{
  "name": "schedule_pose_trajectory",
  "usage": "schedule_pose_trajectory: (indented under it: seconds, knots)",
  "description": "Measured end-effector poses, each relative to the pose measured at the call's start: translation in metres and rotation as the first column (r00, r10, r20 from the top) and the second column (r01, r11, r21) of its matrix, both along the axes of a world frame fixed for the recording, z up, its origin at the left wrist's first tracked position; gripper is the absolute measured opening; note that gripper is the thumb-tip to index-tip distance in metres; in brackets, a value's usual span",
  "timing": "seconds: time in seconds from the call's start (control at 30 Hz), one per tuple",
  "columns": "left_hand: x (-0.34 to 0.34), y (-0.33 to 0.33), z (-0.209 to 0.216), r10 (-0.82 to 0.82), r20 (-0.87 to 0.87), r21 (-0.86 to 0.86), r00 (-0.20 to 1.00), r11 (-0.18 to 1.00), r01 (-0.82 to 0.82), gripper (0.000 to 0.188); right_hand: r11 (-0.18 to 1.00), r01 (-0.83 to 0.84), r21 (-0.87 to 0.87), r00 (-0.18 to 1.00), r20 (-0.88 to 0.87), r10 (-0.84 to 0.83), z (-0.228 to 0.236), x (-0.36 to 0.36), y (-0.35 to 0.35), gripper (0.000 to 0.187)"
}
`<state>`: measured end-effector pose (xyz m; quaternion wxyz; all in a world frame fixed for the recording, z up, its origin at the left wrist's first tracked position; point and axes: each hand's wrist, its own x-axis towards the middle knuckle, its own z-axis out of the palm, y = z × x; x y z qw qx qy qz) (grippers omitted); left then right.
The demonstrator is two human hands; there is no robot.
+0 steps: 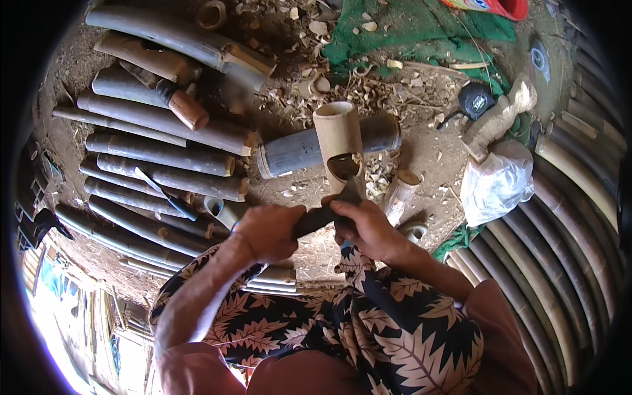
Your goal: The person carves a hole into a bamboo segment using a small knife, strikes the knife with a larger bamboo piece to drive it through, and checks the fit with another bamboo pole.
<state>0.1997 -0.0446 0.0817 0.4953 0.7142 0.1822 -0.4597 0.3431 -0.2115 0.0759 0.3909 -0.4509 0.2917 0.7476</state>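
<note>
My left hand is closed around one end of a dark, thick-handled tool. My right hand grips the same tool nearer its other end, thumb on top. The tool's far end reaches the lower part of a pale bamboo tube; its exact kind is hidden by my fingers. That tube has an open top rim and a curved notch cut into its wall. It lies across a dark bamboo length on the ground.
Several dark bamboo poles lie at left, with a wooden-handled blade and a knife on them. Chips surround a green net. At right are a tape measure, a plastic bag and stacked poles.
</note>
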Motion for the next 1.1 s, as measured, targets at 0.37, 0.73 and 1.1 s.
schedule_pose_trajectory:
  seconds: [0.37,0.73,1.1]
  knots:
    - [0.035,-0.161,-0.003,0.872,-0.178,-0.08,0.456,0.449,-0.89,0.047,0.6,-0.722,-0.343,0.041,0.845,0.533,-0.027,0.004,-0.02,0.04]
    - [-0.029,-0.062,-0.013,0.546,0.107,0.323,0.831,0.771,-0.549,0.035,0.774,-0.589,0.234,0.672,0.673,0.308,-0.025,-0.035,0.018,0.025]
    - [0.176,0.043,0.035,-0.681,0.017,0.511,0.732,0.635,0.579,0.012,0.542,0.84,-0.019,0.491,-0.399,-0.774,-0.009,0.008,0.036,0.04]
